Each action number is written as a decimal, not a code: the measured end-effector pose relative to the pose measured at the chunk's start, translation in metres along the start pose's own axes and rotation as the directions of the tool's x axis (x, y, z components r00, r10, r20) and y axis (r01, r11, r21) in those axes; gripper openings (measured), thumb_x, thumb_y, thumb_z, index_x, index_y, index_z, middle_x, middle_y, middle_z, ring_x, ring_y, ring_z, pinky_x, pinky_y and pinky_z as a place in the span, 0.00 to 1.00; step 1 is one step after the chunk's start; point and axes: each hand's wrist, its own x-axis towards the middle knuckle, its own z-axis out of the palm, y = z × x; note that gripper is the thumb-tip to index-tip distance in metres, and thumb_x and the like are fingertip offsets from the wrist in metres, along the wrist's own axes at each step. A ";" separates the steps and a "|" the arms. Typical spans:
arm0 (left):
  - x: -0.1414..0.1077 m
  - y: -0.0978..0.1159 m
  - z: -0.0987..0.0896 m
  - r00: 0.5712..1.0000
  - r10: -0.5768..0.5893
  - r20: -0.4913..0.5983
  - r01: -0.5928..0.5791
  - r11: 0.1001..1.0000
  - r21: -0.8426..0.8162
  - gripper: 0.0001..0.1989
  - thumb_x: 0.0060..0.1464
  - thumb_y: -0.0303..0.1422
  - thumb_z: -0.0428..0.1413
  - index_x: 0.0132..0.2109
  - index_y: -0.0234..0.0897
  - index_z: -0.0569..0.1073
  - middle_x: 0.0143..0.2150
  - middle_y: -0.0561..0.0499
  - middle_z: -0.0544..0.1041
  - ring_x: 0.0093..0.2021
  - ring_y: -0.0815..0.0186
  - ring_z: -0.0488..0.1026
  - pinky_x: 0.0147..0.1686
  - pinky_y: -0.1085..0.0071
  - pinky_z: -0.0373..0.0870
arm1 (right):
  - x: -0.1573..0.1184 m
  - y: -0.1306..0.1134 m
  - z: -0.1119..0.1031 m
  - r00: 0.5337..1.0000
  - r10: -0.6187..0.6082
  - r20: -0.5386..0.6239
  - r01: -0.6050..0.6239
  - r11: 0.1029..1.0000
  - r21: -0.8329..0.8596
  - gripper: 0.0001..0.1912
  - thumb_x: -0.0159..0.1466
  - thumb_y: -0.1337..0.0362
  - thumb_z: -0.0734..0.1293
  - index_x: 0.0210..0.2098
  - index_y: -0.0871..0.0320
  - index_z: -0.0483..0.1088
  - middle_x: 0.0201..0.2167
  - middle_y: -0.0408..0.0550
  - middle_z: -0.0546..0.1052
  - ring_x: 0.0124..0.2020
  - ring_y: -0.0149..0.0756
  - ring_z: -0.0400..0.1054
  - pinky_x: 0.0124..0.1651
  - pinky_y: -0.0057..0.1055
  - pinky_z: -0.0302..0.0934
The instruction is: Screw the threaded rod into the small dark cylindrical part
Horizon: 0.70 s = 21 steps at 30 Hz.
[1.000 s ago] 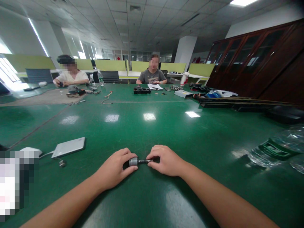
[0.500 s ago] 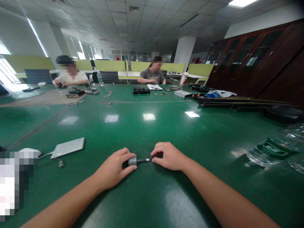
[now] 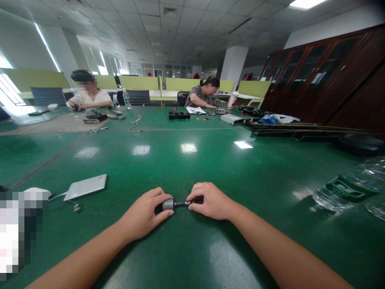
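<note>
Low over the green table (image 3: 186, 168), my left hand (image 3: 147, 212) grips a grey metal cylinder (image 3: 168, 204) between thumb and fingers. A thin dark shaft (image 3: 179, 204) sticks out of the cylinder to the right. My right hand (image 3: 212, 200) pinches a small dark coiled piece, like a spring (image 3: 189, 203), at the shaft's right end. The coil meets or surrounds the tip of the shaft; which one is too small to tell. Part of the coil is hidden by my right fingers.
A silver flat device (image 3: 86, 188) with a white cable lies at the left. Clear plastic bottles (image 3: 345, 190) lie at the right. Across the table are a black tray (image 3: 179, 115), papers, long dark bars (image 3: 288, 130) and two seated people (image 3: 201, 96).
My right hand has shifted slightly left, bringing the coil onto or against the shaft's tip. My left hand stays put. The person at the far middle has leaned to the right.
</note>
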 end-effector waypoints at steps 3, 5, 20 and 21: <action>0.000 -0.001 0.002 0.999 0.036 -0.006 -0.036 0.999 0.018 0.17 0.60 0.38 0.58 0.55 0.41 0.72 0.45 0.47 0.75 0.46 0.57 0.72 0.48 0.62 0.69 | 0.003 -0.012 0.012 0.999 0.021 -0.047 -0.019 0.999 0.042 0.08 0.56 0.66 0.74 0.37 0.56 0.79 0.31 0.45 0.78 0.33 0.33 0.70 0.38 0.28 0.61; 0.000 0.000 0.002 0.999 0.053 -0.007 -0.053 0.998 0.028 0.18 0.60 0.38 0.58 0.56 0.41 0.71 0.46 0.47 0.75 0.46 0.57 0.72 0.48 0.61 0.69 | 0.005 -0.018 0.019 0.998 -0.003 -0.056 0.004 1.000 0.022 0.07 0.56 0.67 0.73 0.36 0.57 0.79 0.30 0.45 0.78 0.34 0.34 0.70 0.39 0.29 0.61; 0.000 0.002 0.001 0.996 0.068 0.052 -0.070 0.997 0.041 0.14 0.62 0.39 0.56 0.52 0.41 0.73 0.44 0.48 0.74 0.44 0.58 0.71 0.45 0.63 0.68 | 0.007 -0.017 0.028 0.996 -0.065 -0.059 0.062 0.997 -0.039 0.07 0.59 0.66 0.71 0.39 0.58 0.78 0.33 0.47 0.79 0.37 0.36 0.69 0.43 0.31 0.61; 0.000 0.003 0.001 0.996 0.068 0.050 -0.070 0.997 0.042 0.14 0.61 0.39 0.56 0.52 0.41 0.73 0.44 0.48 0.74 0.44 0.58 0.71 0.45 0.63 0.68 | 0.007 -0.017 0.028 0.996 -0.065 -0.059 0.062 0.997 -0.040 0.08 0.59 0.66 0.71 0.39 0.58 0.78 0.33 0.47 0.79 0.38 0.36 0.69 0.43 0.31 0.61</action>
